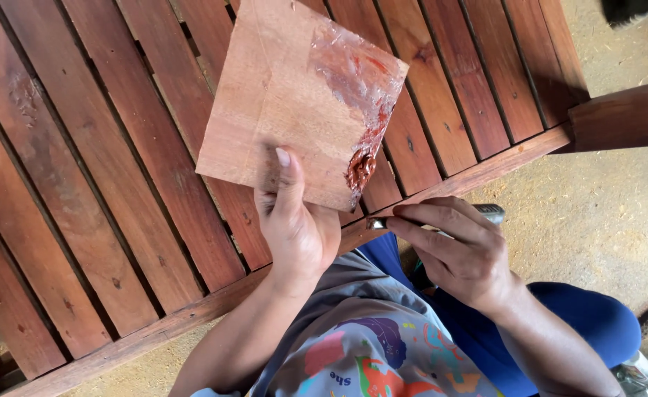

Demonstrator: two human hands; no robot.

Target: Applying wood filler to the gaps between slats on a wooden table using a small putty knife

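Observation:
My left hand (pixel 296 220) grips a square piece of light brown board (pixel 280 95) by its near edge, thumb on top. The board's right part carries a glossy smear and a blob of reddish-brown putty (pixel 360 167) near the lower right edge. My right hand (pixel 460 250) holds a small metal-handled scraper (pixel 430 218), its tip pointing left just below the putty blob, close to the board's edge. Both hands hover over the edge of a slatted red-brown wooden bench (pixel 118 191).
The slatted bench fills the left and top of the view, its front rail (pixel 485 169) running diagonally. A wooden armrest or beam (pixel 625 117) juts in at the right. Sandy, dusty floor (pixel 596 220) lies to the right. My blue trousers and patterned shirt are below.

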